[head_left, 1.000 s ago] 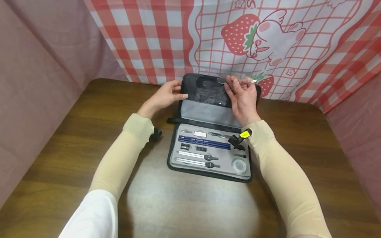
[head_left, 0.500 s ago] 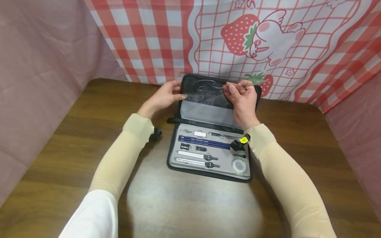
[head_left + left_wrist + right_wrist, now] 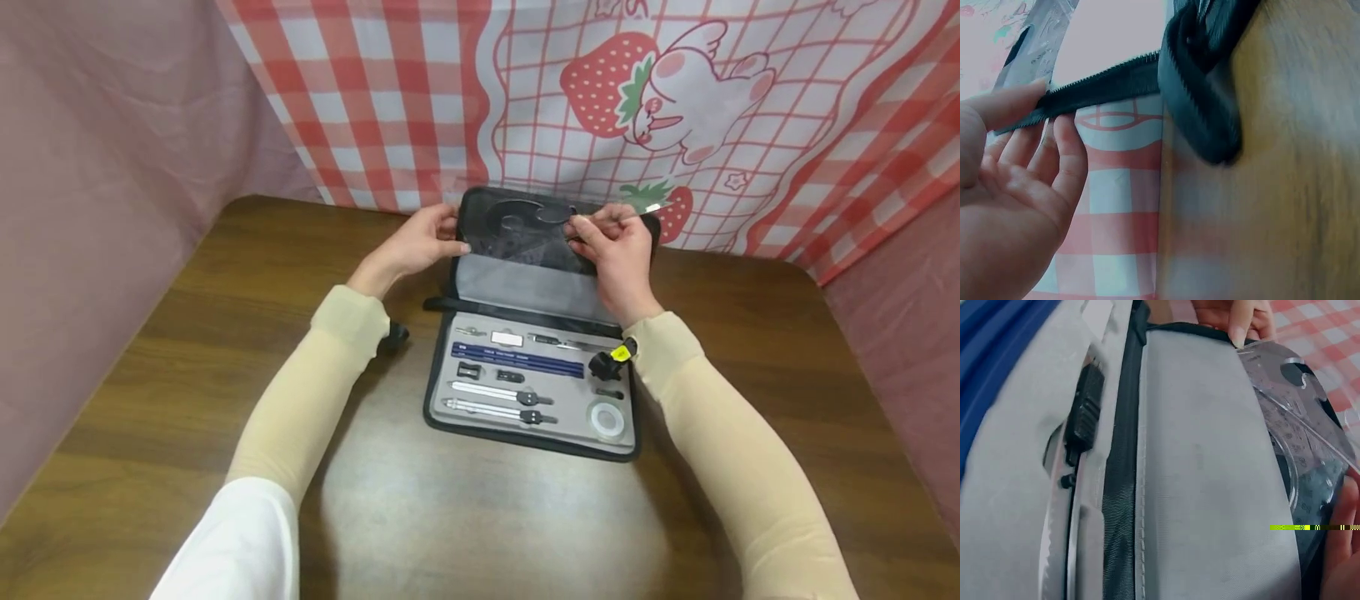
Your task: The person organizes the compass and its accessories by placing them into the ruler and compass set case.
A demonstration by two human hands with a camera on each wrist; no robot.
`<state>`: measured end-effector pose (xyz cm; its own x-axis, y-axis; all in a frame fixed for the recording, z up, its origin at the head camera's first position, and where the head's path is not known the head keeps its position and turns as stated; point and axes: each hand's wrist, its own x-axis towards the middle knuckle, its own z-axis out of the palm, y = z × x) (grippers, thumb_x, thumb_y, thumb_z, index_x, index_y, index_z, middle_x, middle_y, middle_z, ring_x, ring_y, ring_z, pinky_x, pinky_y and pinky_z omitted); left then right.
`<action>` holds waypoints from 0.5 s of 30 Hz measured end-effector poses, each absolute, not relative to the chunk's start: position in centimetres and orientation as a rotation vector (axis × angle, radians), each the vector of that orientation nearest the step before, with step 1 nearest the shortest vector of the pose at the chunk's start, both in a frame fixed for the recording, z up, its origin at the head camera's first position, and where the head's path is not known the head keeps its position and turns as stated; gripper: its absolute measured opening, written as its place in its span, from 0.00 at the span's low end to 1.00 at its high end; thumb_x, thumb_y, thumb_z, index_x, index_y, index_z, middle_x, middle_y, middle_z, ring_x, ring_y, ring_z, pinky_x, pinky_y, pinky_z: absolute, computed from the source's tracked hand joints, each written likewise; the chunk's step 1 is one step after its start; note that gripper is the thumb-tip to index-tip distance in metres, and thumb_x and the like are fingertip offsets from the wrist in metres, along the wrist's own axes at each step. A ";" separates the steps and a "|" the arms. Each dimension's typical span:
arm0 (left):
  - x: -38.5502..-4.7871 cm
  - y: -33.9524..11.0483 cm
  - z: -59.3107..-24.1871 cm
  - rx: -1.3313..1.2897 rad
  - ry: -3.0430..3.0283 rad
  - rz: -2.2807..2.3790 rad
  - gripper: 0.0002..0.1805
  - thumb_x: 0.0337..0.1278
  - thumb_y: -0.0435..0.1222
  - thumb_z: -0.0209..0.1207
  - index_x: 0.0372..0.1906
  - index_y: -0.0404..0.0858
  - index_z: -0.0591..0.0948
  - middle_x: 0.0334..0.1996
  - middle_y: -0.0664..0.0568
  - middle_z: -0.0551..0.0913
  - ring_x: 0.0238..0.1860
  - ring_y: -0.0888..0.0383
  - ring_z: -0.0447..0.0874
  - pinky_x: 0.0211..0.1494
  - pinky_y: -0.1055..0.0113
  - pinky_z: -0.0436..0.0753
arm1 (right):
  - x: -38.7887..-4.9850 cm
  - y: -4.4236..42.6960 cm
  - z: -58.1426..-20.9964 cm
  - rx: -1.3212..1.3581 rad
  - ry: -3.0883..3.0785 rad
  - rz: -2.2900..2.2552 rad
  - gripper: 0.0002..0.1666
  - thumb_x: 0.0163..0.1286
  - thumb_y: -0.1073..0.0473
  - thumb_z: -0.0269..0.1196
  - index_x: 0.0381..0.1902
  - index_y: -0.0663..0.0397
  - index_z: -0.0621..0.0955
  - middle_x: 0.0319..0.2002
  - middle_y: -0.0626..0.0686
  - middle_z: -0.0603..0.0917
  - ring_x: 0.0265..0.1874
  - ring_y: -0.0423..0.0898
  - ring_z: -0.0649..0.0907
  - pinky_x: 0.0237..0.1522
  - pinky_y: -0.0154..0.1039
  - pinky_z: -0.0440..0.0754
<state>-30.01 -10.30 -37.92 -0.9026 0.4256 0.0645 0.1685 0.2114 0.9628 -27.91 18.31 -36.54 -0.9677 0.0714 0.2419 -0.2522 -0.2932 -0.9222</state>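
A black zip case (image 3: 532, 450) of drawing tools lies spread on the table, its lid raised at the back. My left hand (image 3: 416, 243) grips the lid's left edge, thumb in front and fingers behind; in the left wrist view it pinches the zipper edge (image 3: 1104, 87). Clear plastic drawing templates (image 3: 517, 221) with curved cut-outs stand partly in the lid's grey pocket (image 3: 532, 285). My right hand (image 3: 621, 254) pinches a clear template at the lid's right side. In the right wrist view the clear plastic (image 3: 1294, 412) sticks up out of the pocket; how many pieces is hard to tell.
Blue pencils (image 3: 517, 360), a white eraser (image 3: 507, 339), a sharpener (image 3: 469, 371), two silver compasses (image 3: 491, 392) and a round clear container (image 3: 605, 420) sit in the tray. A checked cloth (image 3: 405, 100) hangs behind the table (image 3: 480, 517).
The right hand has moved slightly down and tilted the clear template against the lid. The left hand holds the lid's edge in nearly the same place.
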 end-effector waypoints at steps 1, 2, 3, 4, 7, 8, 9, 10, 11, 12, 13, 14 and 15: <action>-30.0 -10.3 -37.9 0.575 2.264 1.754 0.31 0.60 0.23 0.62 0.69 0.29 0.67 0.60 0.38 0.78 0.58 0.49 0.78 0.61 0.56 0.76 | -28.0 18.4 -36.6 0.217 -1.796 2.309 0.13 0.63 0.69 0.70 0.33 0.57 0.75 0.31 0.53 0.87 0.32 0.45 0.87 0.32 0.33 0.83; -29.9 -10.3 -38.0 0.583 2.263 1.751 0.32 0.60 0.24 0.63 0.69 0.30 0.67 0.61 0.39 0.78 0.58 0.49 0.78 0.61 0.56 0.76 | -28.0 18.5 -36.7 0.203 -1.853 2.264 0.13 0.61 0.68 0.72 0.32 0.56 0.76 0.30 0.52 0.86 0.30 0.44 0.86 0.30 0.32 0.82; -29.9 -10.3 -38.0 0.591 2.272 1.742 0.32 0.60 0.25 0.64 0.69 0.31 0.67 0.61 0.40 0.78 0.58 0.50 0.78 0.61 0.56 0.76 | -27.9 18.6 -36.7 0.197 -1.919 2.218 0.12 0.60 0.68 0.73 0.31 0.56 0.77 0.28 0.50 0.86 0.29 0.43 0.86 0.29 0.32 0.80; -29.9 -10.3 -38.0 0.590 2.283 1.739 0.32 0.60 0.27 0.65 0.69 0.32 0.68 0.61 0.41 0.79 0.58 0.51 0.79 0.61 0.57 0.76 | -28.0 18.8 -36.7 0.191 -1.972 2.194 0.12 0.60 0.67 0.73 0.30 0.55 0.78 0.27 0.49 0.85 0.28 0.42 0.85 0.27 0.31 0.78; -29.9 -10.2 -38.1 0.594 2.340 1.734 0.29 0.62 0.33 0.66 0.67 0.34 0.71 0.59 0.44 0.81 0.55 0.55 0.81 0.59 0.60 0.77 | -27.9 19.7 -36.2 0.189 -2.040 2.254 0.09 0.62 0.64 0.73 0.32 0.56 0.80 0.28 0.50 0.86 0.29 0.42 0.85 0.27 0.31 0.77; -29.9 -10.1 -38.2 0.599 2.343 1.745 0.28 0.63 0.34 0.65 0.66 0.33 0.72 0.58 0.44 0.81 0.54 0.55 0.82 0.59 0.60 0.77 | -27.9 20.1 -36.0 0.186 -2.027 2.299 0.09 0.63 0.63 0.72 0.34 0.57 0.80 0.30 0.51 0.86 0.30 0.43 0.85 0.28 0.31 0.78; -29.9 -10.1 -38.2 0.605 2.351 1.751 0.27 0.64 0.34 0.65 0.65 0.33 0.73 0.57 0.44 0.82 0.53 0.55 0.82 0.58 0.61 0.78 | -27.9 20.5 -35.7 0.179 -1.994 2.344 0.10 0.64 0.61 0.71 0.35 0.57 0.79 0.31 0.52 0.86 0.30 0.43 0.85 0.28 0.31 0.79; -30.0 -10.1 -38.2 0.614 2.355 1.760 0.26 0.64 0.33 0.65 0.64 0.32 0.74 0.56 0.44 0.82 0.52 0.55 0.83 0.57 0.61 0.78 | -27.9 20.9 -35.4 0.169 -1.939 2.393 0.11 0.65 0.61 0.71 0.37 0.57 0.78 0.32 0.53 0.87 0.31 0.44 0.85 0.28 0.31 0.79; -30.0 -10.1 -38.1 0.623 2.366 1.758 0.25 0.64 0.33 0.65 0.63 0.32 0.75 0.56 0.44 0.83 0.52 0.56 0.83 0.56 0.61 0.79 | -27.9 21.4 -35.1 0.162 -1.883 2.428 0.11 0.65 0.61 0.70 0.39 0.58 0.78 0.33 0.53 0.87 0.31 0.45 0.85 0.28 0.31 0.79; -30.0 -10.1 -38.1 0.630 2.376 1.757 0.24 0.63 0.33 0.65 0.63 0.32 0.75 0.55 0.44 0.83 0.51 0.56 0.83 0.56 0.61 0.79 | -27.9 21.9 -34.8 0.162 -1.837 2.444 0.12 0.66 0.61 0.70 0.40 0.58 0.77 0.33 0.54 0.87 0.31 0.45 0.85 0.28 0.32 0.79; -30.0 -10.1 -38.0 0.633 2.385 1.755 0.24 0.63 0.33 0.65 0.62 0.32 0.76 0.55 0.45 0.83 0.50 0.56 0.83 0.55 0.61 0.79 | -27.9 22.4 -34.6 0.171 -1.817 2.430 0.12 0.66 0.62 0.70 0.40 0.57 0.76 0.34 0.55 0.88 0.31 0.46 0.85 0.28 0.32 0.79; -30.0 -10.1 -37.9 0.633 2.398 1.749 0.23 0.62 0.33 0.66 0.61 0.33 0.76 0.54 0.45 0.83 0.50 0.56 0.83 0.55 0.61 0.79 | -28.0 22.9 -34.4 0.185 -1.826 2.392 0.13 0.66 0.62 0.70 0.41 0.57 0.76 0.34 0.55 0.88 0.30 0.46 0.85 0.28 0.32 0.79; -29.9 -10.1 -37.8 0.633 2.410 1.744 0.23 0.62 0.33 0.66 0.61 0.33 0.77 0.54 0.45 0.83 0.50 0.56 0.83 0.54 0.60 0.80 | -28.0 23.3 -34.2 0.203 -1.873 2.325 0.13 0.65 0.62 0.70 0.41 0.59 0.76 0.34 0.55 0.88 0.30 0.46 0.85 0.29 0.32 0.79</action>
